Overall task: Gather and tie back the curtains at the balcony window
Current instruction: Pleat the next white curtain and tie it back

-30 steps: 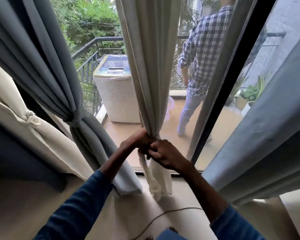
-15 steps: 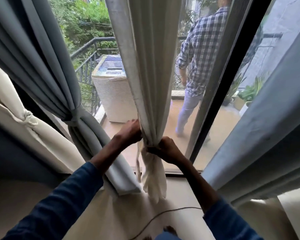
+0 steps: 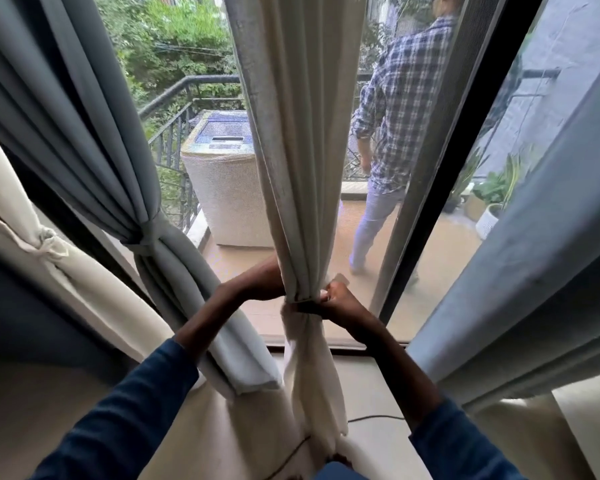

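A cream curtain (image 3: 302, 150) hangs bunched in the middle of the balcony window, pinched to a narrow waist low down. My left hand (image 3: 260, 280) reaches round the left and back of that waist, its fingers hidden behind the cloth. My right hand (image 3: 336, 301) grips the waist from the right, pinching the tie band there. Below the hands the curtain's tail (image 3: 312, 382) falls loose to the floor. To the left hang a grey-blue curtain (image 3: 94, 140), tied with a band (image 3: 146, 237), and a cream curtain (image 3: 25, 237), knotted.
A loose grey-blue curtain (image 3: 541, 244) hangs at the right beside the black window frame (image 3: 447, 174). Outside, a person in a checked shirt (image 3: 399, 109) stands on the balcony near a white covered machine (image 3: 226, 188), railing and potted plants (image 3: 492, 202). A thin cable (image 3: 374, 418) lies on the floor.
My hands have parted from a close grip in front. The left one has gone round behind the curtain, and the right one now holds the waist from the right side.
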`<state>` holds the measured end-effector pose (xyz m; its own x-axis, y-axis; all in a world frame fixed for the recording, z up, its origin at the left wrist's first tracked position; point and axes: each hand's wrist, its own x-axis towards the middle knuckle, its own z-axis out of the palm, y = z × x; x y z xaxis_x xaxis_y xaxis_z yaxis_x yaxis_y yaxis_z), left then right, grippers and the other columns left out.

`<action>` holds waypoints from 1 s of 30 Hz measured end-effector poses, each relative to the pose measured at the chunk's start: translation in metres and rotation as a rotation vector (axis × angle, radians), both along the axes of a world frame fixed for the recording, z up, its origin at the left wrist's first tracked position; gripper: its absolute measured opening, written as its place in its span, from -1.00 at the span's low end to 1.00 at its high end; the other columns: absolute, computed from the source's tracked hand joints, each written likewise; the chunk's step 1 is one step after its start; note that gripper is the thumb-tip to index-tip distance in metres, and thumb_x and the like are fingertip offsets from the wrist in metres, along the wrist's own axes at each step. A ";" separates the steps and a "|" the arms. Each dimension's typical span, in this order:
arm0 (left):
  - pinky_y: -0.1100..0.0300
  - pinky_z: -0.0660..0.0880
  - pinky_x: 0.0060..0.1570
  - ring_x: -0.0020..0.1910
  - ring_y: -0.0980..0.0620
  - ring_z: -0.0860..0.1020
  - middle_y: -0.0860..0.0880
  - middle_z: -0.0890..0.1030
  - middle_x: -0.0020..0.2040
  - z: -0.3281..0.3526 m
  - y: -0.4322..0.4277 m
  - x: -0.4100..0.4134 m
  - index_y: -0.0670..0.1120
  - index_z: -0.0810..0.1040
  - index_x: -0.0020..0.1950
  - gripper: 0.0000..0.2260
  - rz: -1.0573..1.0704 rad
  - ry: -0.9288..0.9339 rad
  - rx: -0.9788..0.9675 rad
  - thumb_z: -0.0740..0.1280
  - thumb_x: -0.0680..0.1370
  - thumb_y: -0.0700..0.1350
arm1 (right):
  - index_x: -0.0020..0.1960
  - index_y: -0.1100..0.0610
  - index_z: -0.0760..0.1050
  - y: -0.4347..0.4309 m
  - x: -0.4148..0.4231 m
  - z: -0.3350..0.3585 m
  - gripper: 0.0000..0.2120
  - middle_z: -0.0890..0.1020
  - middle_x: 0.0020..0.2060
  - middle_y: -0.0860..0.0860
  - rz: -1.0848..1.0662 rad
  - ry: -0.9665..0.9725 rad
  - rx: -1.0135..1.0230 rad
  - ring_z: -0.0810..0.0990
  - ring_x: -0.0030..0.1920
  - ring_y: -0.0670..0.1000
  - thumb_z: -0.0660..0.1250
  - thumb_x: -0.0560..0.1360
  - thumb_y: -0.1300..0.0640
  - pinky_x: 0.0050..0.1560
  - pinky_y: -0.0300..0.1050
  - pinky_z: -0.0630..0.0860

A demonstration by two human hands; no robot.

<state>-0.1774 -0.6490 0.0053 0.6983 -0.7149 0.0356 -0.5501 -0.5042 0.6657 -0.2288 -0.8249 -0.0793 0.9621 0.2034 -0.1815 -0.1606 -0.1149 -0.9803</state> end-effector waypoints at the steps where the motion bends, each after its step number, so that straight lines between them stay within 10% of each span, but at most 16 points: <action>1: 0.25 0.45 -0.09 -0.06 0.18 0.43 -0.12 0.62 -0.01 -0.004 0.002 0.001 -0.31 0.62 0.04 -0.63 -0.016 0.027 -0.030 0.32 0.46 -0.01 | 0.04 0.16 0.68 0.001 0.000 0.000 -0.74 0.73 -0.22 0.02 0.000 0.010 0.019 0.62 -0.22 -0.07 0.62 0.38 0.17 -0.20 -0.16 0.48; 7: 0.15 0.56 0.09 -0.02 0.19 0.59 0.11 0.67 -0.05 -0.029 0.017 0.012 -0.03 0.66 0.02 -0.75 0.070 0.587 -0.200 0.22 0.48 -0.18 | 0.06 0.42 0.57 0.002 0.006 -0.005 -0.35 0.50 -0.28 0.12 -0.067 0.114 0.066 0.42 -0.18 0.06 0.68 0.28 -0.07 -0.19 0.01 0.32; 10: 0.21 0.48 0.05 -0.11 0.18 0.60 0.07 0.66 -0.17 -0.041 0.016 0.011 0.00 0.71 -0.17 -0.83 0.180 0.742 -0.320 0.32 0.38 -0.04 | 0.09 0.16 0.62 0.000 0.008 -0.002 -0.51 0.69 -0.04 0.26 -0.117 0.144 0.154 0.64 -0.01 0.16 0.69 0.27 0.01 -0.01 0.15 0.53; 16: -0.09 0.53 0.07 -0.03 0.08 0.55 -0.05 0.64 -0.04 -0.066 0.001 0.004 -0.26 0.63 0.02 -0.71 0.248 0.313 -0.305 0.30 0.56 -0.04 | 0.26 0.29 0.43 -0.005 0.008 0.004 -0.63 0.65 0.15 0.31 -0.052 0.161 0.422 0.65 0.18 0.25 0.45 0.50 0.36 0.14 0.19 0.60; 22: -0.20 0.54 0.12 0.09 -0.19 0.62 -0.22 0.69 0.04 -0.074 0.007 0.025 -0.20 0.65 0.05 -0.69 0.384 0.290 -0.264 0.27 0.46 -0.04 | 0.24 0.15 0.56 -0.033 0.017 0.009 -0.76 0.55 0.38 0.19 -0.258 0.207 0.839 0.56 0.32 0.18 0.28 0.62 0.09 0.25 0.15 0.59; 30: 0.09 0.43 -0.21 -0.09 -0.15 0.64 -0.12 0.70 -0.13 -0.066 0.001 0.033 -0.12 0.68 -0.11 -0.65 0.658 0.156 -0.083 0.29 0.38 0.11 | 0.07 0.09 0.68 -0.062 -0.007 -0.006 -0.89 0.71 0.05 -0.08 -0.696 0.044 0.548 0.57 -0.04 -0.16 0.41 0.58 0.18 -0.21 -0.28 0.49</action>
<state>-0.1442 -0.6484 -0.0607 0.9882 -0.1389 -0.0647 -0.0407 -0.6449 0.7632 -0.2355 -0.8870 -0.0848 0.8946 -0.3564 -0.2696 -0.0575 0.5065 -0.8603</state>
